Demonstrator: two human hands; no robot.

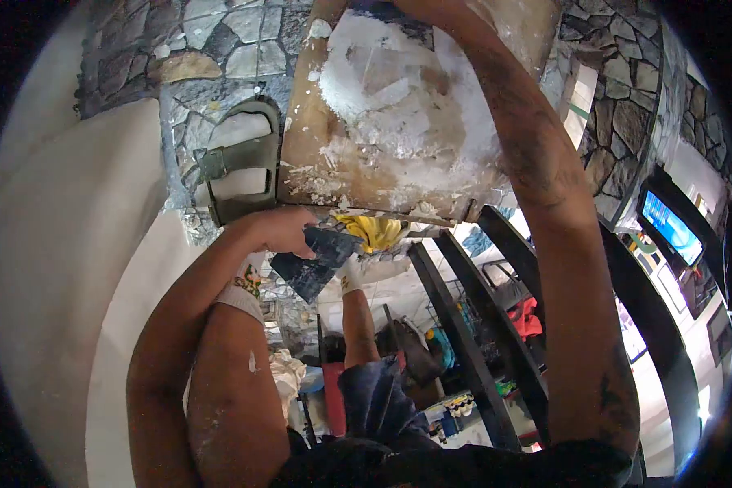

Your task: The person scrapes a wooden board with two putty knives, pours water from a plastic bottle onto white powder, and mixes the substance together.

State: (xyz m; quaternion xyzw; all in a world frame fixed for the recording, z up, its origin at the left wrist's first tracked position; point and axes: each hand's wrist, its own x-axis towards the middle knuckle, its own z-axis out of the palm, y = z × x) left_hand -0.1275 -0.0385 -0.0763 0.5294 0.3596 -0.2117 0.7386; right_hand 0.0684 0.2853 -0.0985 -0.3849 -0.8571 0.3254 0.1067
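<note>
My left hand is closed on the edge of a dark, flat rectangular spreader with pale smears on its face. It holds this spreader low, just in front of the board's near edge. A wooden board carries a broad heap of white paste or powder, with splashes and crumbs around it. At the top edge of the view, my right hand reaches over the far side of the heap. Its fingers are largely cut off by the frame, and a dark flat thing shows beneath it.
An olive-green two-strap sandal lies left of the board on stone-patterned flooring. Yellow cloth sits below the board's near edge. Black bars slant down at right, with cluttered things showing below. A lit screen stands far right.
</note>
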